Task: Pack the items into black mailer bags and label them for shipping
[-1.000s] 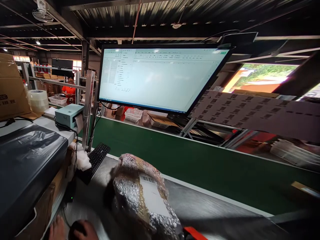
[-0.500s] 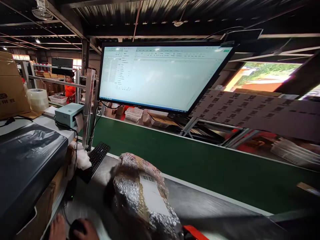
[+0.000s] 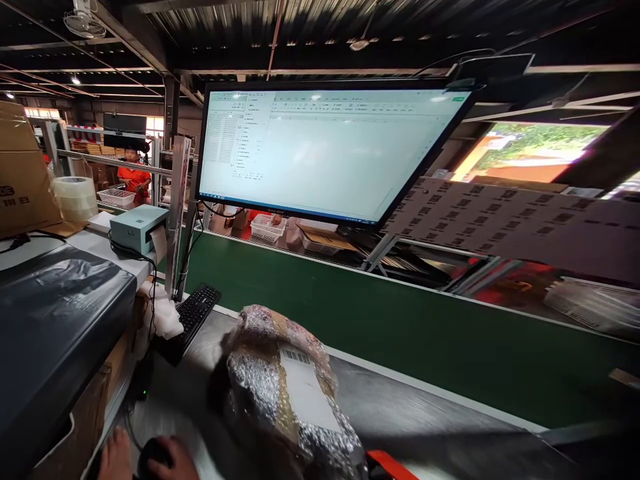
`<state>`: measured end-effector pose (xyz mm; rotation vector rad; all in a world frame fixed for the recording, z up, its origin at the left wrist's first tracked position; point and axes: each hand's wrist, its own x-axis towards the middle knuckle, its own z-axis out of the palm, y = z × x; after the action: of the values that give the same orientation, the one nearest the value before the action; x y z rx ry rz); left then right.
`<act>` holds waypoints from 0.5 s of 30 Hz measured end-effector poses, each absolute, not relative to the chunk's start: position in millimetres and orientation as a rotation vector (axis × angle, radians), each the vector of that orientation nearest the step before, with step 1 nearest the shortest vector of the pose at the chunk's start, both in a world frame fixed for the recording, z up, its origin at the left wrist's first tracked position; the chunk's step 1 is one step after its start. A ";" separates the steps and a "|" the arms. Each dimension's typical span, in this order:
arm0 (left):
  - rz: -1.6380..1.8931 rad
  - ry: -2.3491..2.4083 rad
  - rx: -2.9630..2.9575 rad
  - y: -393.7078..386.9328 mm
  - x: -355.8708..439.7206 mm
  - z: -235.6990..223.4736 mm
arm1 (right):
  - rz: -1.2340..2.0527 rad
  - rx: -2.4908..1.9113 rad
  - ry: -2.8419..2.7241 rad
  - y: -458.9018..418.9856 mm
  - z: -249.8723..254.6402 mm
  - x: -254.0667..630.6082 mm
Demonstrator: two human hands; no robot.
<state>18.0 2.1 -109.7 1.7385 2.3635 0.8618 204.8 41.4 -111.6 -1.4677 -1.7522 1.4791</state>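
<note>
At the bottom left, my right hand [image 3: 176, 460] is wrapped over a black computer mouse [image 3: 155, 456] on the metal tabletop [image 3: 390, 393]. Just left of it, my left hand [image 3: 115, 456] rests near the table's edge, its fingers stretched out and holding nothing I can see. Both hands are cut off by the frame's lower border. Right of them lies a bulky parcel [image 3: 265, 380] in bubble wrap and brown tape, with a white barcode label [image 3: 307, 397] on top. Behind the parcel's left side is a black keyboard [image 3: 195, 313]. A large monitor [image 3: 325, 153] shows a document window with an opened menu list.
A green conveyor belt [image 3: 400, 320] runs behind the table, with a flat brown piece [image 3: 624, 379] at its right end. At left stand a label printer [image 3: 139, 229], tape rolls [image 3: 75, 199], a cardboard box [image 3: 25, 173] and a black-wrapped package [image 3: 60, 320]. A co-worker [image 3: 134, 177] wears orange.
My hands and the parcel stay almost where they were. The brown piece on the belt has shifted right. In the background, the co-worker in orange has changed posture.
</note>
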 end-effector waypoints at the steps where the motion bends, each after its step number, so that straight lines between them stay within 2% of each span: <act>1: 0.923 2.318 1.696 1.9 15.9 -111.2 | 1.479 -1.469 -1.744 41.5 -111.8 204.7; 6: 1.149 2.168 1.521 0.5 8.1 -131.4 | 1.499 -1.439 -1.733 41.0 -105.7 205.7; 15: 1.018 2.205 1.540 7.1 0.6 -143.7 | 1.491 -1.409 -1.732 41.5 -95.3 203.5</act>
<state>0.6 7.1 -143.7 1.5401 2.2053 1.0179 203.5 41.5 -95.3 -1.4093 -1.7319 1.4911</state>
